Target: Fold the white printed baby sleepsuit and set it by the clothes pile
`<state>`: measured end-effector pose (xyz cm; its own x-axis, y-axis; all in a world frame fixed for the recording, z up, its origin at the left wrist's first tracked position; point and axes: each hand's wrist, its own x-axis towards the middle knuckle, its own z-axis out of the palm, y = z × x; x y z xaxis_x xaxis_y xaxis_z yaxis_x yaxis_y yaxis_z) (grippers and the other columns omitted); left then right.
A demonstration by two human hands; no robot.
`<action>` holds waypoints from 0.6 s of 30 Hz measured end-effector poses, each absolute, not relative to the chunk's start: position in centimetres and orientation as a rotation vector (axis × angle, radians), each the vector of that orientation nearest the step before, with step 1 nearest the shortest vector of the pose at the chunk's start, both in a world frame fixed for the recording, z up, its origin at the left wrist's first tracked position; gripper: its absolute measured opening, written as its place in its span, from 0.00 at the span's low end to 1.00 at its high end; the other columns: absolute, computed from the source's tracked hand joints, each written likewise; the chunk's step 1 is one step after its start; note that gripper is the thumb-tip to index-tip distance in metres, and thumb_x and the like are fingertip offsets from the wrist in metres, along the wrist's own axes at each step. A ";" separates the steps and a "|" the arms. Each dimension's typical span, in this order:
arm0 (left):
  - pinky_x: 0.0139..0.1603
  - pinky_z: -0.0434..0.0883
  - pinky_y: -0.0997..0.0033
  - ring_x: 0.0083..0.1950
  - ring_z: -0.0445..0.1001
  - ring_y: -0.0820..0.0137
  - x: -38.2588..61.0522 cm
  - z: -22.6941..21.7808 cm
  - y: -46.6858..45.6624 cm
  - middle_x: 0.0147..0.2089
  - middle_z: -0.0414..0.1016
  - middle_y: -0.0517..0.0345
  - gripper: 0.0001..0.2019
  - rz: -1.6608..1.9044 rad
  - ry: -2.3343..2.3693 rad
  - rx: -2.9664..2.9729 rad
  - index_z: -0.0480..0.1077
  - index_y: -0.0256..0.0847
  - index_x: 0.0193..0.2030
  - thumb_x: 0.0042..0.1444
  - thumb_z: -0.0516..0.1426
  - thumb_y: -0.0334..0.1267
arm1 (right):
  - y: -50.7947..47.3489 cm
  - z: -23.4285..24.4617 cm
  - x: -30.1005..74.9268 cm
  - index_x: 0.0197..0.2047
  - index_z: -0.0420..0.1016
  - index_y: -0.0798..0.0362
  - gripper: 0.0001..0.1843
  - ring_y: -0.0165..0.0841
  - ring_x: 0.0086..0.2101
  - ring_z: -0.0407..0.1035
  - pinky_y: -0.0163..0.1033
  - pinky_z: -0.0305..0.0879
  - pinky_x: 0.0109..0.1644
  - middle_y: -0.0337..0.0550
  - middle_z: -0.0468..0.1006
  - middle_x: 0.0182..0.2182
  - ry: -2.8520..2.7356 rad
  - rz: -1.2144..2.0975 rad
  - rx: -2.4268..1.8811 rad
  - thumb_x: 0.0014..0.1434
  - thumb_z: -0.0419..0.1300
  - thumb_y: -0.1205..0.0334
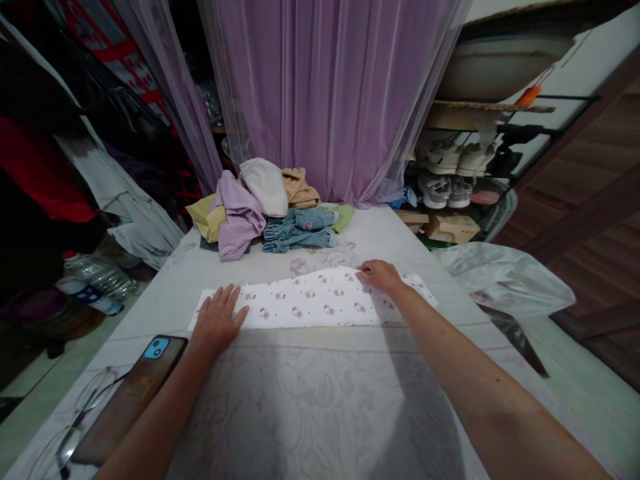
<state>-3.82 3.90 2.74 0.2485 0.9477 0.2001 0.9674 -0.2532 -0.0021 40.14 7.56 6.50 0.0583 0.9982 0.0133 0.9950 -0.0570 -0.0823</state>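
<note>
A folded white garment with a small pink cartoon-cat print [310,300] lies flat on a pale floral sheet [300,413]. My left hand [219,321] presses on its near left part, fingers spread. My right hand [380,277] rests at its far right edge, fingertips curled on the cloth. Behind it sits a heap of clothes [260,213], including blue denim jeans [300,232] and a lilac knit top [240,217]. Left of my left forearm lie a phone in a brown case [131,393] and wire-framed glasses [85,413].
A sheer lilac curtain [320,87] hangs behind the heap. A shoe rack [445,173] stands back right, a white plastic bag [500,280] lies beyond the sheet's right edge, and a plastic bottle [95,283] sits off its left edge among hanging clothes.
</note>
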 end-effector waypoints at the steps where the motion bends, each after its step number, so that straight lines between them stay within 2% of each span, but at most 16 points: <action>1: 0.66 0.61 0.45 0.70 0.60 0.50 -3.8 2.7 3.9 0.68 0.63 0.40 0.29 -0.239 -1.836 -2.380 0.64 0.34 0.66 0.64 0.45 0.48 | 7.5 6.5 40.2 0.43 0.80 0.48 0.13 0.35 0.42 0.72 0.35 0.61 0.41 0.43 0.81 0.43 -2.127 0.075 -2.216 0.60 0.58 0.53; 4: 0.66 0.61 0.45 0.69 0.61 0.50 -3.8 2.7 3.9 0.68 0.64 0.40 0.29 -0.225 -1.827 -2.374 0.63 0.33 0.66 0.64 0.45 0.47 | 6.9 6.4 40.2 0.42 0.78 0.50 0.10 0.34 0.41 0.71 0.34 0.60 0.42 0.43 0.81 0.41 -2.162 0.072 -2.156 0.61 0.58 0.57; 8: 0.66 0.60 0.46 0.70 0.60 0.50 -3.9 2.7 4.0 0.68 0.63 0.40 0.29 -0.198 -1.820 -2.373 0.63 0.32 0.66 0.64 0.44 0.47 | 5.5 5.9 39.9 0.44 0.76 0.53 0.12 0.36 0.42 0.71 0.37 0.60 0.46 0.48 0.80 0.41 -2.190 -0.022 -2.068 0.64 0.54 0.58; 14: 0.66 0.60 0.46 0.70 0.60 0.51 -4.2 2.3 4.2 0.68 0.63 0.40 0.30 -0.224 -1.836 -2.378 0.63 0.34 0.67 0.63 0.44 0.48 | 3.1 5.4 41.9 0.53 0.74 0.52 0.17 0.43 0.51 0.69 0.45 0.59 0.53 0.51 0.78 0.50 -2.043 -0.173 -2.121 0.63 0.53 0.58; 18: 0.66 0.60 0.45 0.70 0.60 0.49 -4.5 2.0 4.4 0.68 0.63 0.39 0.31 -0.241 -1.822 -2.390 0.63 0.33 0.67 0.63 0.44 0.49 | 1.3 6.1 46.1 0.57 0.72 0.53 0.21 0.43 0.51 0.70 0.44 0.61 0.51 0.53 0.77 0.53 -1.786 -0.247 -2.299 0.63 0.52 0.59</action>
<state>-4.46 4.45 2.04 0.2599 0.9441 0.2029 0.9644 -0.2645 -0.0043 46.09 1.26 6.06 0.2478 0.9320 0.2646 0.9688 -0.2378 -0.0698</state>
